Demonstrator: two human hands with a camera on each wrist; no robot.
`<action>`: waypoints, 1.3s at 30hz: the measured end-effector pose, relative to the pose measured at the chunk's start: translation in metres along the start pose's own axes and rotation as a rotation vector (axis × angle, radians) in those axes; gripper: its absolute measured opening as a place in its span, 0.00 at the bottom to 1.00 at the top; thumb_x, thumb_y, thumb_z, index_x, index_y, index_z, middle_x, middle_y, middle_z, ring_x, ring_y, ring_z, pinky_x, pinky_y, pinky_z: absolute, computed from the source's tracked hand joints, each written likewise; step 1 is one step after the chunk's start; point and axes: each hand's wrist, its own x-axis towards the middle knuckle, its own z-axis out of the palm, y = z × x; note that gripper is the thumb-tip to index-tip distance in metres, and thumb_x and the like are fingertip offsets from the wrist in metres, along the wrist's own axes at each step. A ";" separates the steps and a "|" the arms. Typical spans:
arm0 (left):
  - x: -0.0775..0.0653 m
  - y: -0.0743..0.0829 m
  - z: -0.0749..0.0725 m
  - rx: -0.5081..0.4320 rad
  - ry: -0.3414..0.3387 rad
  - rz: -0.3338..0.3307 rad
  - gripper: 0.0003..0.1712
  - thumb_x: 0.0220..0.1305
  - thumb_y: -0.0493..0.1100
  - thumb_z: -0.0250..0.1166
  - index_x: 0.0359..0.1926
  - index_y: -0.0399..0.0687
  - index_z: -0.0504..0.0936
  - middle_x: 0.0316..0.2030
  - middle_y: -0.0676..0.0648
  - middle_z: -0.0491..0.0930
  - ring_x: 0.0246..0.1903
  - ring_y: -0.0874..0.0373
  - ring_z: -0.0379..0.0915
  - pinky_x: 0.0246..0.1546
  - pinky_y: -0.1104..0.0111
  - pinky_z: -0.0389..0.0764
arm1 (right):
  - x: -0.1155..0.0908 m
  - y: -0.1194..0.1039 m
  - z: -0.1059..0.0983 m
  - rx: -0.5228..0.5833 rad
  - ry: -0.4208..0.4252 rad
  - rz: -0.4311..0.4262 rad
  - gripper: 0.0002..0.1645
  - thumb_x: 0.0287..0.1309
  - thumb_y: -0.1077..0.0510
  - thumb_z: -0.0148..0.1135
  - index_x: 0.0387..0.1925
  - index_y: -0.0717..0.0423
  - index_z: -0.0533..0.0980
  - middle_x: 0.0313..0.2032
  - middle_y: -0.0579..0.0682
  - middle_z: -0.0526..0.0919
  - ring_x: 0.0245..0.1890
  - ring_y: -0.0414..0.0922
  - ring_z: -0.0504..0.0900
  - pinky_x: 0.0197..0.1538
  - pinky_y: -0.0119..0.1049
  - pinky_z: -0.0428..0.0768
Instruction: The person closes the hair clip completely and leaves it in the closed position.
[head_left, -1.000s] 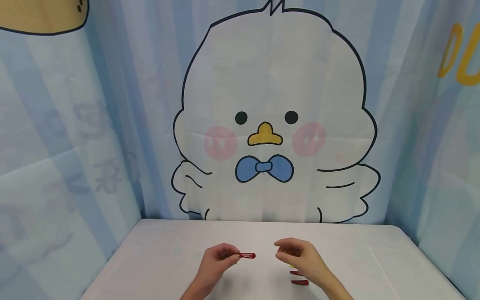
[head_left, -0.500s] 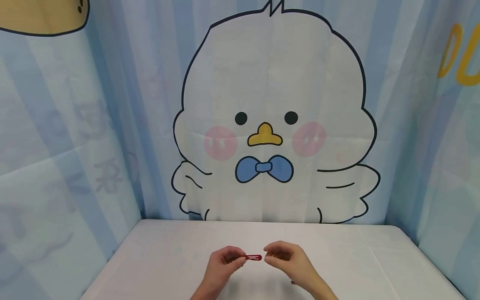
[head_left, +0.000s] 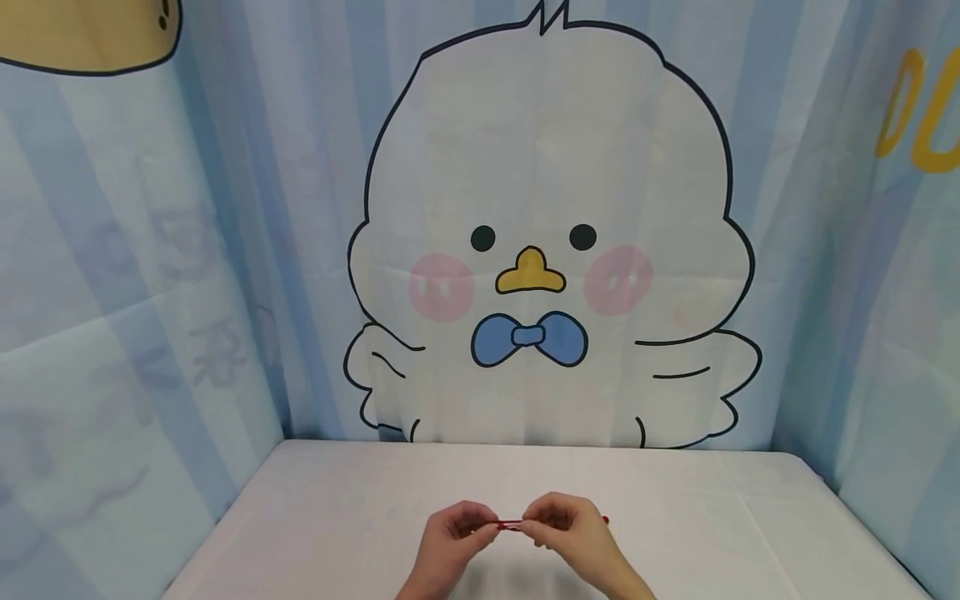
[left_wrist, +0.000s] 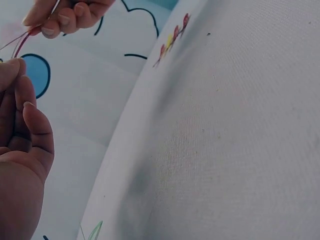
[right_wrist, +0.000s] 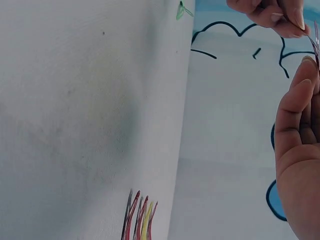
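Grip of the left hand [head_left: 447, 542] pinches a red snap hair clip [head_left: 509, 525] at its left end, and the right hand [head_left: 573, 537] has thumb and fingers closed on its right end. The clip is held up between them, above the middle of the bench [head_left: 337, 500]. Half a second ago the right fingertips were spread and just short of the clip; now they meet it. A red tip on the bench, seen then at the near side of the right hand, is now covered, while another shows past its far side.

Both wrist views show the clip's thin strips standing apart, which the head view barely resolves. They also reveal the row at the right that the right hand mostly hides from the head camera: three red hair clips [right_wrist: 132, 215] and a yellow hair clip [right_wrist: 146, 220], second from the far end. A green hair clip [left_wrist: 95, 231] lies at the left. Beyond the bench hangs a blue-striped curtain [head_left: 315, 208] printed with a bow-tied bird [head_left: 540, 150].
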 end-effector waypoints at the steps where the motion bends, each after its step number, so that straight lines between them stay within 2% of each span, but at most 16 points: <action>1: 0.000 -0.001 0.000 -0.001 -0.001 0.001 0.14 0.62 0.33 0.70 0.46 0.26 0.81 0.36 0.46 0.85 0.36 0.57 0.80 0.39 0.70 0.80 | 0.000 0.001 0.001 0.000 0.001 -0.001 0.08 0.61 0.62 0.70 0.38 0.66 0.82 0.28 0.49 0.83 0.27 0.39 0.80 0.34 0.32 0.78; 5: -0.002 -0.002 0.002 0.003 0.005 -0.007 0.16 0.62 0.33 0.70 0.47 0.25 0.80 0.36 0.45 0.85 0.37 0.56 0.80 0.39 0.69 0.81 | 0.000 0.002 0.002 0.001 0.006 0.015 0.08 0.61 0.62 0.71 0.37 0.65 0.82 0.28 0.49 0.83 0.27 0.39 0.79 0.33 0.32 0.78; 10: -0.003 -0.003 0.001 0.026 0.009 -0.031 0.15 0.65 0.36 0.69 0.48 0.30 0.83 0.37 0.46 0.85 0.35 0.56 0.80 0.37 0.68 0.80 | 0.000 0.003 0.002 -0.018 0.024 0.030 0.08 0.61 0.61 0.70 0.37 0.64 0.82 0.29 0.49 0.83 0.27 0.39 0.79 0.33 0.31 0.77; 17: -0.007 0.004 -0.001 0.059 -0.025 -0.013 0.14 0.65 0.39 0.70 0.47 0.32 0.85 0.38 0.45 0.86 0.35 0.56 0.81 0.37 0.68 0.80 | -0.002 0.001 0.003 -0.022 0.050 0.039 0.09 0.62 0.60 0.70 0.38 0.64 0.82 0.31 0.50 0.84 0.28 0.39 0.79 0.34 0.32 0.78; 24: -0.008 0.006 0.000 0.076 0.005 -0.021 0.16 0.61 0.39 0.73 0.44 0.30 0.85 0.36 0.46 0.86 0.36 0.55 0.82 0.38 0.66 0.81 | -0.004 -0.001 0.007 -0.001 0.069 0.063 0.09 0.63 0.61 0.69 0.38 0.65 0.82 0.32 0.50 0.84 0.29 0.40 0.80 0.35 0.32 0.78; 30: -0.008 0.004 0.000 0.116 0.021 -0.005 0.12 0.60 0.38 0.73 0.40 0.32 0.85 0.33 0.46 0.85 0.33 0.56 0.80 0.35 0.68 0.79 | -0.006 0.001 0.013 0.008 0.089 0.045 0.08 0.62 0.62 0.69 0.38 0.65 0.82 0.32 0.50 0.84 0.30 0.39 0.80 0.36 0.32 0.79; 39: -0.007 0.000 0.000 0.185 0.041 -0.014 0.07 0.60 0.37 0.73 0.38 0.37 0.87 0.32 0.48 0.85 0.32 0.56 0.79 0.34 0.64 0.80 | -0.006 0.003 0.017 -0.052 0.142 0.057 0.07 0.61 0.61 0.71 0.36 0.62 0.84 0.32 0.50 0.86 0.29 0.39 0.80 0.34 0.31 0.78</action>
